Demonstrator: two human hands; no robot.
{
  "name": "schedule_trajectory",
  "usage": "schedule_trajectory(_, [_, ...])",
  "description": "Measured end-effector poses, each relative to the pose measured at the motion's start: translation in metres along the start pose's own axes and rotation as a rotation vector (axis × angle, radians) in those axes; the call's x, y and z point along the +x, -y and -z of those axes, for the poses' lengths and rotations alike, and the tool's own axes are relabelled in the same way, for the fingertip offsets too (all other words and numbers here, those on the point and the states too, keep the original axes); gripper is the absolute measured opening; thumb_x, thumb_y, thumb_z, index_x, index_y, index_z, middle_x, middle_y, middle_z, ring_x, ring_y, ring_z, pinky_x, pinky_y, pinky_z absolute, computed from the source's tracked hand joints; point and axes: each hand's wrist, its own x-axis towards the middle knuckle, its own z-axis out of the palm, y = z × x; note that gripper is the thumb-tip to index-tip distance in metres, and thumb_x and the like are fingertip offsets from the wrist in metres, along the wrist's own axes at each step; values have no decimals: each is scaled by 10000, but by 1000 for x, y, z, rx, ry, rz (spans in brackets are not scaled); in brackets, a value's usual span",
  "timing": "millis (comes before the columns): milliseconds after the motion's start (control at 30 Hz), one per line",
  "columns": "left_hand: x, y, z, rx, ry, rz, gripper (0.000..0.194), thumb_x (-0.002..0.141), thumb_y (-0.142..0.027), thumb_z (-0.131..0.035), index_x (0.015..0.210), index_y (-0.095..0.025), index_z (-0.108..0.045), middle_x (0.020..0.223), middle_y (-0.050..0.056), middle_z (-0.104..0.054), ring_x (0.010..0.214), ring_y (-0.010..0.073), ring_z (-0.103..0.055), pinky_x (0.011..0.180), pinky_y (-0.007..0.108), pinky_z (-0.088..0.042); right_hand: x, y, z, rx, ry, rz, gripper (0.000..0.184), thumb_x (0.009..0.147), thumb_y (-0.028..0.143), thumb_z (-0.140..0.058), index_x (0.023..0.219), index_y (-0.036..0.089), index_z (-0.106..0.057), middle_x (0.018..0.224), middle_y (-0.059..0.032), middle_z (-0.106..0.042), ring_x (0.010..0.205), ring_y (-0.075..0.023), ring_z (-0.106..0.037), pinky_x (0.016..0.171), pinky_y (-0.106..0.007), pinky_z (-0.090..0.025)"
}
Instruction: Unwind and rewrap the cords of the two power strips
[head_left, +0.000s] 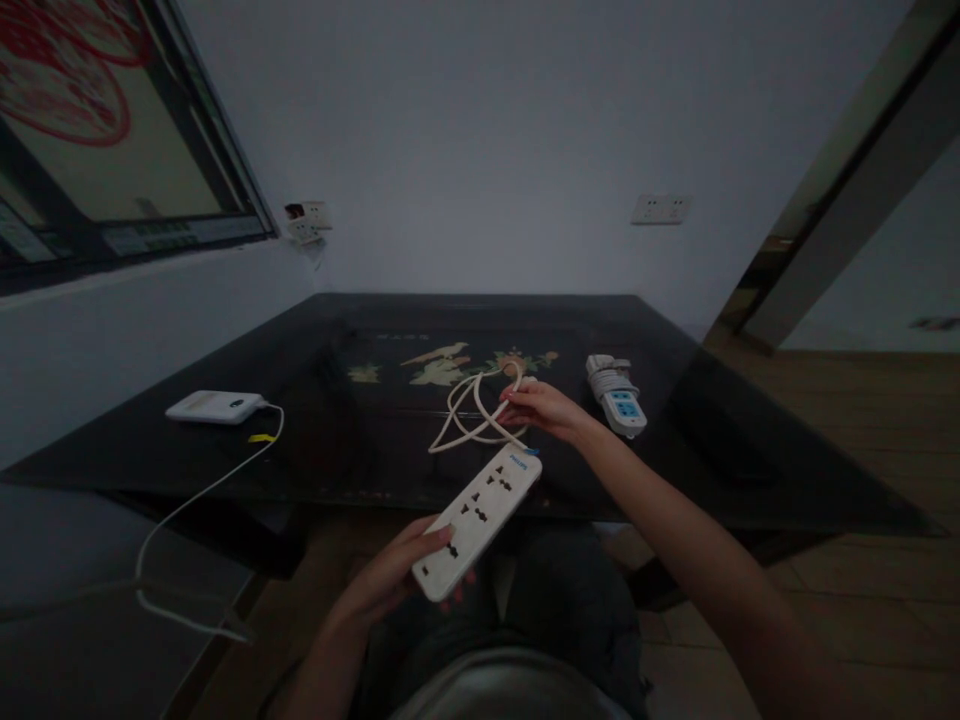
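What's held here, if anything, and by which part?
The left hand grips the power strip by its near end; the right hand holds the looped cord at its right side.

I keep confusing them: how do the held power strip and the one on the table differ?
The held strip has dark sockets on white; the table strip has blue panels. The held strip has a looped cord; the table strip, a bundled cord. The held strip is in the left hand; the table strip lies on the table. Both are whitish.

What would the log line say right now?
left hand: gripping white power strip | right hand: holding its looped cord | on table: smaller blue-socketed strip, white corded device
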Motion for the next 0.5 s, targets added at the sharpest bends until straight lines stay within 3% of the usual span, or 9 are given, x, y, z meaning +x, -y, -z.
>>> schedule_trajectory(200, [-2,2,-11,33,-150,-59,458,799,-438,-660,1091,-90,-603,734,142,-727,539,186,-658,433,225,-499,-8,-5,3,3,-55,81,76,748,180,-715,733,126,-664,703,-35,-708,656,-107,-672,657,-195,-553])
schedule_trajectory(500, [-4,3,-13,10,-264,-175,589,753,-493,-685,1152,-81,-551,742,136,-725,550,189,-655,441,234,-505,-24,-20,-4,45,-143,196,299,643,419,-790,734,157,-678,754,-22,-686,741,-116,-639,719,-227,-527])
